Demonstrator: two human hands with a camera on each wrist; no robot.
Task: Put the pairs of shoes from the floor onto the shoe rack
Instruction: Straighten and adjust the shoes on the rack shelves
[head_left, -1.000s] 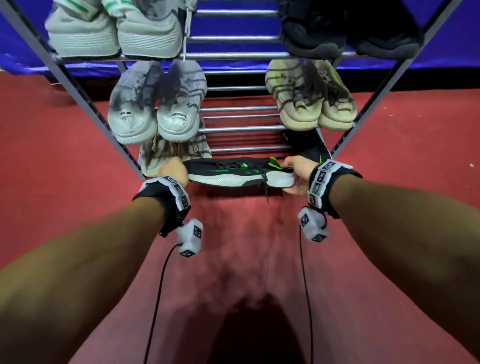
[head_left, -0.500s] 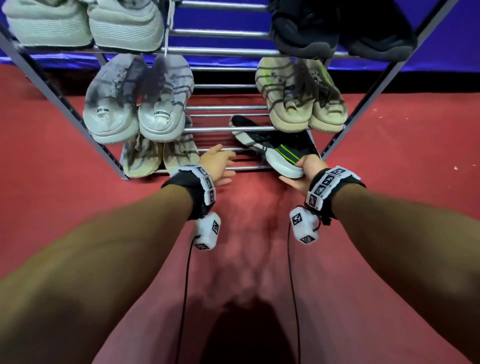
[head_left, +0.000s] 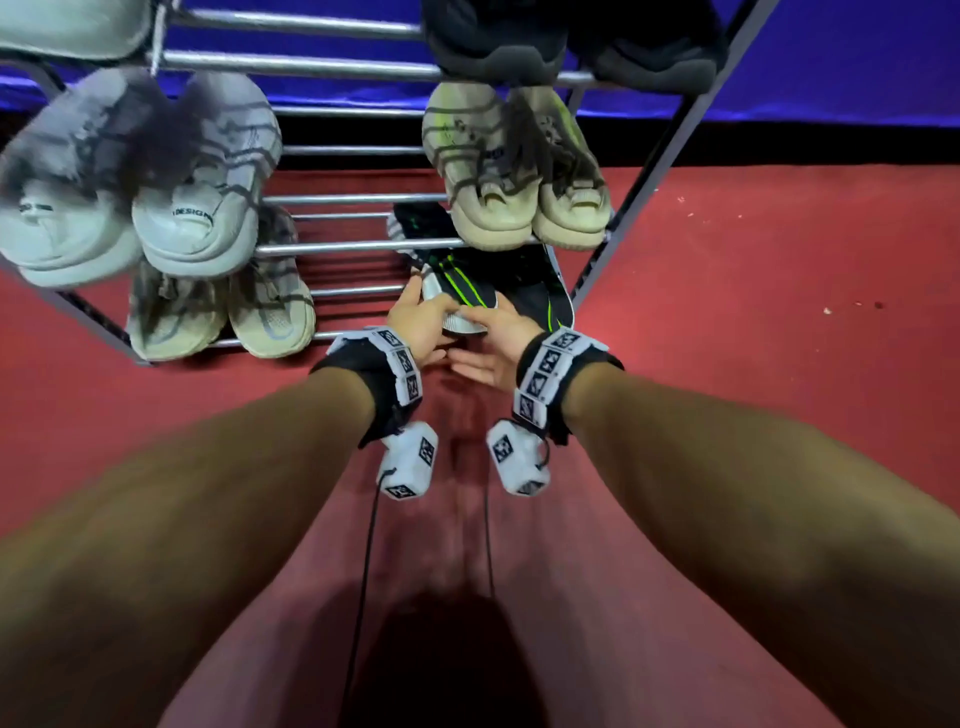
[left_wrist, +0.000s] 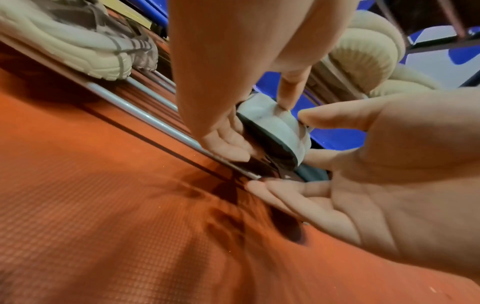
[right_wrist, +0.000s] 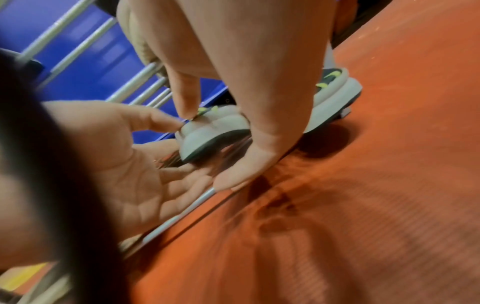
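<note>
A black shoe (head_left: 457, 291) with green stripes and a grey sole lies on the bottom shelf of the metal shoe rack (head_left: 353, 247), toe inward, heel over the front rail. My left hand (head_left: 421, 317) holds the heel from the left, and my right hand (head_left: 493, 332) holds it from the right. In the left wrist view my left thumb (left_wrist: 293, 92) rests on top of the heel (left_wrist: 272, 127), with the fingers by the sole. In the right wrist view my right thumb (right_wrist: 187, 98) presses the same heel (right_wrist: 215, 129). Its mate (head_left: 550, 301) lies just to the right.
A grey-white pair (head_left: 156, 208) and a beige pair (head_left: 514, 176) sit on the middle shelf. A tan pair (head_left: 223, 312) stands at the bottom left and a dark pair (head_left: 571, 47) on top. Red matting (head_left: 727, 312) covers the floor around the rack.
The black shoe has turned from sideways to toe inward and gone further onto the bottom shelf. My left hand let it go, then came across to the heel beside my right hand.
</note>
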